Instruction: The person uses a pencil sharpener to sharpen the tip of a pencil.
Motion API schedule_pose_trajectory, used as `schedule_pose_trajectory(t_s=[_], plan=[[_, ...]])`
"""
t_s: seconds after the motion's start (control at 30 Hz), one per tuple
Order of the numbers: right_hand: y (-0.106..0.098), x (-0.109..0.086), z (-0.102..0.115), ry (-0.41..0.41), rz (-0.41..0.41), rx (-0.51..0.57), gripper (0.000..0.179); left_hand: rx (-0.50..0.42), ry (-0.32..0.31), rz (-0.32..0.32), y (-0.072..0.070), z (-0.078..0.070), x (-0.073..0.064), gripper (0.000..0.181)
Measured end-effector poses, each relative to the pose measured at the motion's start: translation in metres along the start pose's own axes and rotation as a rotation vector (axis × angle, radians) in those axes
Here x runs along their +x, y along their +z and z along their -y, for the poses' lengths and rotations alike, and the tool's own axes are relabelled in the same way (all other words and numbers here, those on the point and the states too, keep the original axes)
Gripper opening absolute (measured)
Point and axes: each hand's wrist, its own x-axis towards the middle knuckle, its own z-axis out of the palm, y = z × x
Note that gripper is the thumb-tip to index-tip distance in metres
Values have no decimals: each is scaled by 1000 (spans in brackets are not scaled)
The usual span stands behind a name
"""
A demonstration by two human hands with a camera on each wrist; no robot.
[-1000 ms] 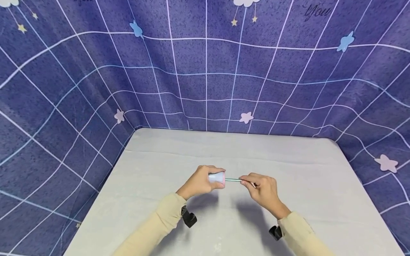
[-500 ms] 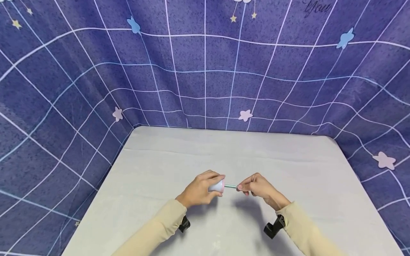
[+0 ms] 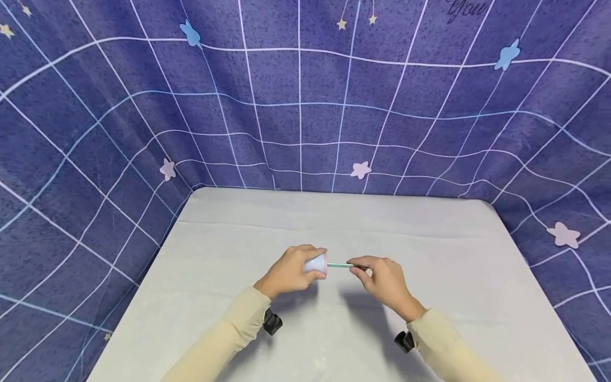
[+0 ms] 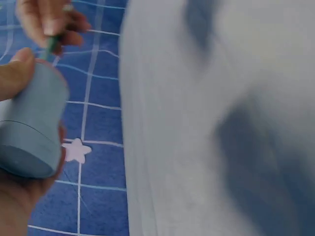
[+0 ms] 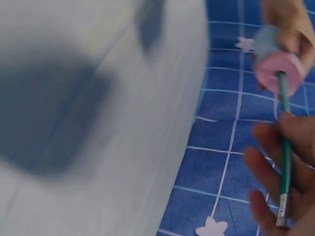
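Note:
In the head view my left hand [image 3: 288,271] holds a light blue pencil sharpener [image 3: 315,263] with a waisted body and a pink end facing right. Thumb and fingers wrap its sides, as the left wrist view shows on the blue body [image 4: 38,115]. From the right, my right hand [image 3: 385,282] pinches a green pencil [image 3: 338,265] between thumb and forefinger. The right wrist view shows the pencil [image 5: 285,164] entering the hole in the sharpener's pink face [image 5: 279,73]; its tip is hidden inside. The pencil's silvery tail end [image 5: 282,209] lies by the other fingers.
Both hands are above a table [image 3: 267,217] with a pale cover, casting shadows on it. A blue-purple curtain [image 3: 305,122] with grid lines and stars surrounds its back and sides. Black wrist mounts [image 3: 272,322] hang below both cuffs.
My right hand has turned about the pencil, its fingers rolling under and then back out. The sharpener and pencil dipped slightly and rose again, with the pencil staying in the hole.

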Motion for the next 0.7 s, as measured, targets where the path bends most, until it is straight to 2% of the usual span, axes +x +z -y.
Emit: schedule_pose_trajectory(t_s=[0.1,0.17,0.23,0.33,0.37,0.47,0.57,0.63,0.7], plan=[[5,-2,-4,-200,-154,-146,20,-148,-105,78,-6,0,6,48],[8,-3,-8,-311,-240,-205,17,-293,-153,156,-11,2,10,37],[9,-4,-10,-382,-288,-224,17,-432,-198,231,-15,4,11,27],[10,-5,-10,-454,-351,-250,31,-601,-246,311,-20,7,10,22],[11,-5,-9,-473,-370,-254,36,-627,-255,317,-20,7,9,24],[12,-4,-9,-540,-430,-256,32,-663,-269,323,-21,7,8,28],[13,-2,-8,-592,-467,-249,30,-680,-240,332,-21,6,9,28],[13,-2,-5,-592,-456,-242,31,-689,-214,330,-19,6,9,26],[13,-2,-2,-553,-399,-211,29,-678,-185,320,-17,7,8,23]])
